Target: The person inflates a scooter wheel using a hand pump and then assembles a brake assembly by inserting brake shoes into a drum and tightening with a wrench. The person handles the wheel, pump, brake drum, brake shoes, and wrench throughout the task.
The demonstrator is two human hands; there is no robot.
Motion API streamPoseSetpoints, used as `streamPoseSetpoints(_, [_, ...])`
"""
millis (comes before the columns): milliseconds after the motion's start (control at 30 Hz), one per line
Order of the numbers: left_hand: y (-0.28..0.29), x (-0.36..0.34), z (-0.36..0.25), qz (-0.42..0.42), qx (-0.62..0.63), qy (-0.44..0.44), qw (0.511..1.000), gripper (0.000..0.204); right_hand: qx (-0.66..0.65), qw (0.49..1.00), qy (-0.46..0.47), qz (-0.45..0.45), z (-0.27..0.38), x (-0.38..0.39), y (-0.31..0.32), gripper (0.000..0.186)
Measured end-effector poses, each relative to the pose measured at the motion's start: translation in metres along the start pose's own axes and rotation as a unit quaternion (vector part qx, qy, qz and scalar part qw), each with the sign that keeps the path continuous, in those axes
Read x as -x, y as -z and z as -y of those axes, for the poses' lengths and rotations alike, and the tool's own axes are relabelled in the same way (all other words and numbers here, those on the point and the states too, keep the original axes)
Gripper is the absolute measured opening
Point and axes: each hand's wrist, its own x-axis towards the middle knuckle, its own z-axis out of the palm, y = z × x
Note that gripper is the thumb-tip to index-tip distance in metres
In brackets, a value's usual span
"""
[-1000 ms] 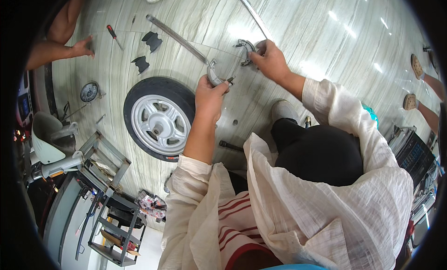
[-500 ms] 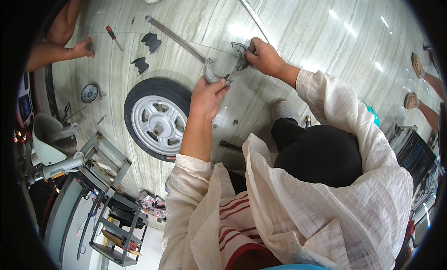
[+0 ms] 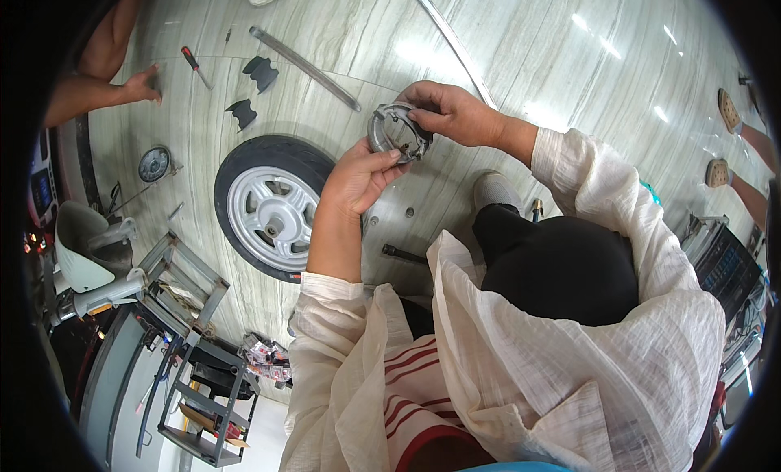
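Observation:
Two curved grey brake shoes [image 3: 377, 134] are brought together into a ring, with small springs or metal parts inside that are partly hidden by my fingers. My left hand [image 3: 360, 176] grips the lower left of the ring, its thumb lying along the near edge. On the far right side my right hand [image 3: 455, 114] holds the ring, thumb pressed on top and fingers curled behind. Both hands hold the shoes above the floor, just right of a motorcycle wheel [image 3: 252, 236] with a black tyre and silver spokes lying flat.
Long metal bars [image 3: 305, 68] lie beyond my hands. Two dark curved pieces [image 3: 260, 73] and a red-handled screwdriver [image 3: 191, 59] are at far left, near another person's hand [image 3: 142, 85]. A round brake plate [image 3: 155, 163] sits left of the wheel. A dark socket tool [image 3: 404, 254] lies nearer me.
The two brake shoes, apart half a second ago, are now closed up into a ring. My right hand has come down and turned over the top; my left has risen slightly.

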Motion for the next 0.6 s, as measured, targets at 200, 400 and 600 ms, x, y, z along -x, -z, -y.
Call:
streamPoseSetpoints(200, [0.007,0.002,-0.004,0.033,-0.021,0.026,0.999,0.044,0.066,0.996,0.06,0.004,0.01,0.003,-0.008,0.023])
streamPoseSetpoints(400, [0.012,0.005,-0.013,0.009,-0.069,0.057,0.996,0.043,0.144,0.981,0.123,0.048,0.021,0.0,-0.01,0.025])
streamPoseSetpoints(600, [0.009,0.006,-0.019,-0.001,-0.082,0.067,0.994,0.039,0.192,0.97,0.146,0.044,0.021,-0.002,-0.012,0.026])
